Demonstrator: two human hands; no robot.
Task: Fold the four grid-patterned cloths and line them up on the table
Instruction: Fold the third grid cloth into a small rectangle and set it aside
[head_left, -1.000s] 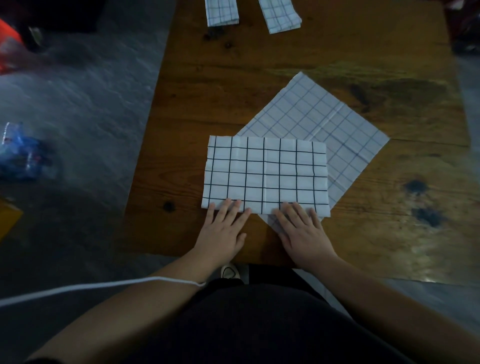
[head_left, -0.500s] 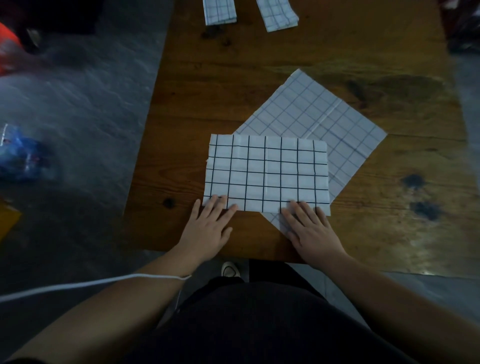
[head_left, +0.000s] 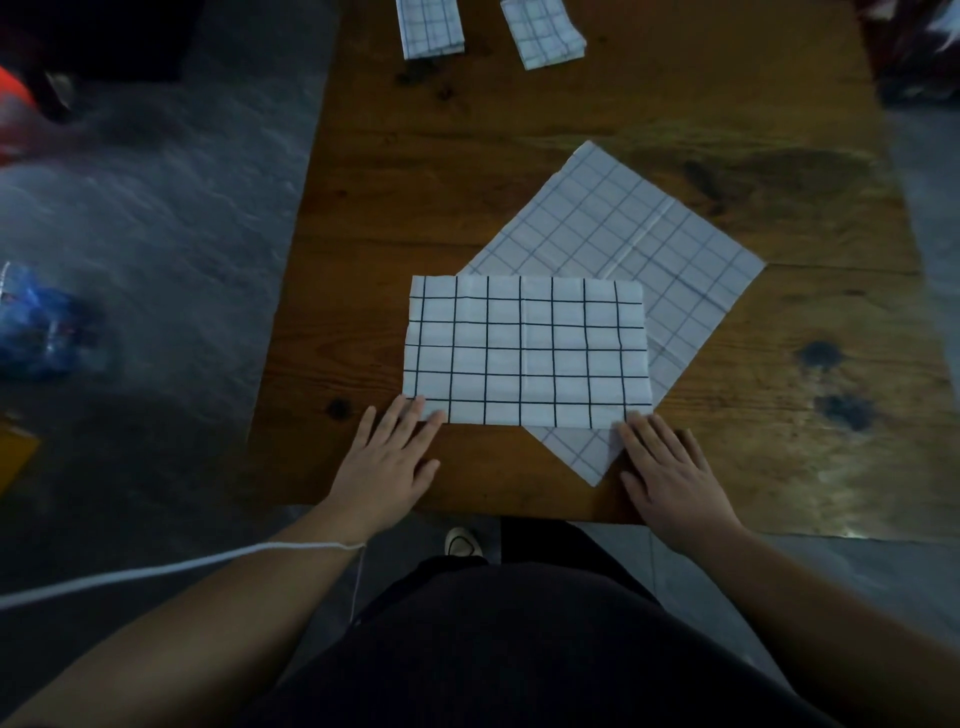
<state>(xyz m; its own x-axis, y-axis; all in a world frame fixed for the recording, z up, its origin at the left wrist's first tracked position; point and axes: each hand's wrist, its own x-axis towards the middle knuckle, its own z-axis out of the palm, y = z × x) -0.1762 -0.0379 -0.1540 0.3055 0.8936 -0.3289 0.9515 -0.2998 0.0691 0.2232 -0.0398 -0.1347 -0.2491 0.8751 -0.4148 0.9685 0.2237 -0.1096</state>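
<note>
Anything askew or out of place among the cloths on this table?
The pale-lined cloth lies unfolded, turned diagonally to the table edge, partly under the dark-lined cloth, one corner poking out beside the right hand. At the far edge, the right folded cloth sits tilted, unlike the left folded cloth.

The table (head_left: 571, 119) in front of me is brown wood with visible grain. It has two dark knots (head_left: 818, 354) near its right side and a smaller knot (head_left: 338, 408) near its left edge. Lighting is dim, and a glare patch (head_left: 847, 532) lies on the near right edge. The floor (head_left: 182, 208) to my left is grey and mottled. On it lie a crumpled blue plastic item (head_left: 36, 327), a yellow object (head_left: 15, 452) at the frame edge, and a red-orange object (head_left: 13, 104) farther away.
</note>
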